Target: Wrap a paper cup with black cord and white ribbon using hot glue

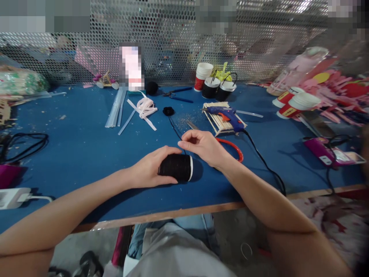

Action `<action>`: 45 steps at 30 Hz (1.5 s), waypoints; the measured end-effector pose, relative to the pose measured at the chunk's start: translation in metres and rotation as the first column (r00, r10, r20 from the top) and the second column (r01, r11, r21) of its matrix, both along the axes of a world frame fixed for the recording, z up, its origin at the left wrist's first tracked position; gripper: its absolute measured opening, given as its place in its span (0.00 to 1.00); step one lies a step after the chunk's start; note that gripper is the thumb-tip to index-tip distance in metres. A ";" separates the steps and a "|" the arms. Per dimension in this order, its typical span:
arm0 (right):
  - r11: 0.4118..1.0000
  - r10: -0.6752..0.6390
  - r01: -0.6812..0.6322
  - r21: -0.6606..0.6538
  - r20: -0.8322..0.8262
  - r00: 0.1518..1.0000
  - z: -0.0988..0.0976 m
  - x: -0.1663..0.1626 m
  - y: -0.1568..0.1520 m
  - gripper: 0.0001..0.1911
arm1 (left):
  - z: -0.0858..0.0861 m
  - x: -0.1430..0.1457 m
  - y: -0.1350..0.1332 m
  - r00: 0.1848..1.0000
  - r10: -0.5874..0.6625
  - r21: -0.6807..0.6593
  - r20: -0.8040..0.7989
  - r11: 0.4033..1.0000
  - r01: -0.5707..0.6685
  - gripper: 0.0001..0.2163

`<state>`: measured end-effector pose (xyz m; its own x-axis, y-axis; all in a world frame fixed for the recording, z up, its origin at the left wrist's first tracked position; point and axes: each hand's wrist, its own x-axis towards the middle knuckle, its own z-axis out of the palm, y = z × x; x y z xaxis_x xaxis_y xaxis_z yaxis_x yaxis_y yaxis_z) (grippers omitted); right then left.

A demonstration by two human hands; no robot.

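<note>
My left hand [150, 169] is wrapped around a black spool of cord [176, 167] lying on its side on the blue table [80, 146]. My right hand [203, 145] hovers just above the spool, fingers pinched on a thin black strand [174, 129] that runs back to a small black rosette [168, 111]. Red-handled scissors [232, 146] lie under my right wrist.
A blue glue gun [227, 115] rests on a popsicle-stick frame [220, 123], its black cable trailing to the front edge. Glue sticks [115, 107], white ribbon [145, 107], paper cups [203, 75], pliers [177, 94] and pink craft pieces [340, 92] fill the back and right. A perforated metal screen [173, 38] closes the far side.
</note>
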<state>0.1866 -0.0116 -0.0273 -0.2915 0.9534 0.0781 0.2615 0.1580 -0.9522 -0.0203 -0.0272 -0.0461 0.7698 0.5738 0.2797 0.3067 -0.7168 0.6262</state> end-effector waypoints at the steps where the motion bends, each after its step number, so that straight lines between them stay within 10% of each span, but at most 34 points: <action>1: 1.000 0.011 -0.011 -0.019 -0.004 1.000 0.000 -0.002 0.001 0.13 | 0.001 0.001 -0.002 1.000 -0.026 0.015 -0.008 1.000 0.026 0.29; 10: 0.996 0.083 -0.086 0.012 0.159 0.984 -0.013 -0.012 0.015 0.14 | 0.003 0.007 -0.010 0.991 -0.129 -0.024 -0.021 0.991 0.129 0.30; 19: 0.936 -0.318 0.262 0.234 0.245 0.916 0.037 0.041 0.018 0.12 | 0.007 -0.003 0.006 0.988 0.145 -0.060 0.047 0.988 -0.142 0.29; 24: 0.749 -0.658 0.377 0.545 0.547 0.518 0.044 0.100 0.048 0.10 | 0.001 -0.006 0.015 0.954 0.296 -0.146 0.058 0.947 -0.285 0.29; 28: 0.884 -0.443 0.313 0.348 0.838 0.318 0.028 0.125 0.067 0.13 | -0.002 -0.007 0.020 0.936 0.346 -0.130 0.063 0.933 -0.336 0.29; 45: 0.866 -0.497 0.291 0.406 0.762 0.415 0.006 0.125 0.061 0.08 | -0.005 -0.012 0.026 0.963 0.271 0.061 -0.013 0.961 -0.269 0.26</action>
<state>0.3116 0.0494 -0.0211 0.0894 0.9748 0.2044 0.9751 -0.0439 -0.2172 -0.0322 -0.0016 -0.0509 0.5944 0.7444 0.3043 0.5062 -0.6404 0.5777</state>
